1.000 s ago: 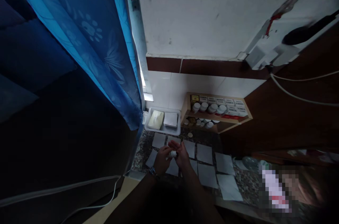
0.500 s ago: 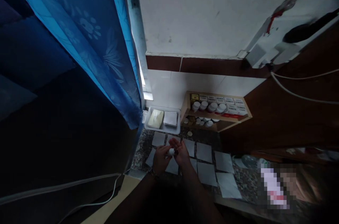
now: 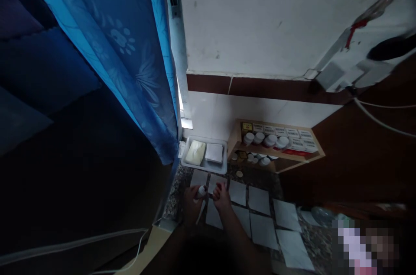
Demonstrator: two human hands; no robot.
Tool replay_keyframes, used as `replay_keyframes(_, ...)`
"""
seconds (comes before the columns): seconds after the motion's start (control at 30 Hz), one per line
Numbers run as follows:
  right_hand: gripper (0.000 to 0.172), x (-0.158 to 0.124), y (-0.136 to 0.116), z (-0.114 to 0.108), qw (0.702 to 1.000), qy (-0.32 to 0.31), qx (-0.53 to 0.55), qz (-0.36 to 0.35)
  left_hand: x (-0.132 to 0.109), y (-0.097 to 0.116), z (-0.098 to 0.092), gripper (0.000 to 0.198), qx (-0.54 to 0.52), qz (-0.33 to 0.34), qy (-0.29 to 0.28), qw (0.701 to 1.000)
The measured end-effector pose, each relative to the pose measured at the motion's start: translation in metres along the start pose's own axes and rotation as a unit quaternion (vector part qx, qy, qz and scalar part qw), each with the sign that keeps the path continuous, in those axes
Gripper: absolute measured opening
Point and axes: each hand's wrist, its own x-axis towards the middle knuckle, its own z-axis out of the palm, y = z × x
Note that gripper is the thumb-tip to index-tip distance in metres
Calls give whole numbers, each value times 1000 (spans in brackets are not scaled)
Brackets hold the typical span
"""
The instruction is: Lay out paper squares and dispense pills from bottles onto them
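Note:
My left hand [image 3: 192,203] is wrapped round a small white bottle [image 3: 202,191], which is tilted with its dark open mouth toward the right. Just right of it, my right hand [image 3: 221,198] has its fingers curled in over the palm; what lies inside, if anything, is hidden. Both hands are above rows of white paper squares [image 3: 258,200] laid out on a speckled stone counter [image 3: 171,199]. A small round pale lid [image 3: 239,174] lies on the counter beyond the papers.
A pale plastic tray [image 3: 204,167] holds a yellowish packet [image 3: 196,153] and a stack of white paper [image 3: 214,153]. Beside it stands a wooden shelf [image 3: 316,159] with white-capped bottles and boxes. A blue curtain [image 3: 130,67] hangs at left. Wall plugs [image 3: 334,76] sit upper right.
My right hand has gone from an open, upturned palm to curled fingers. The bottle in my left hand has drawn away leftward from it. The whole view has shifted slightly.

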Motion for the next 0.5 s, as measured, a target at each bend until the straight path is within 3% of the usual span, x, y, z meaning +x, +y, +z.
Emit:
replay_keyframes(0.1,42,26,25,12,975,-1,-177,-133,11,-34,-5,34,28,-19,18,999)
replay_keyframes(0.17,38,37,35,24,915,-31,-329,-230,17,-53,-9,36,33,-33,31,998)
replay_keyframes(0.23,28,44,40,35,804,-79,-506,-301,21,-65,-14,37,39,-47,43,997)
replay_keyframes(0.27,23,46,42,40,735,-102,-586,-325,22,-69,-16,37,45,-54,47,996)
replay_keyframes(0.33,14,49,43,49,618,-143,-695,-339,23,-74,-20,38,55,-66,44,995)
replay_keyframes(0.47,23,58,44,59,444,-197,-807,-335,23,-81,-24,37,56,-74,21,995)
replay_keyframes(0.5,26,60,44,59,422,-200,-819,-334,23,-82,-24,37,56,-73,12,996)
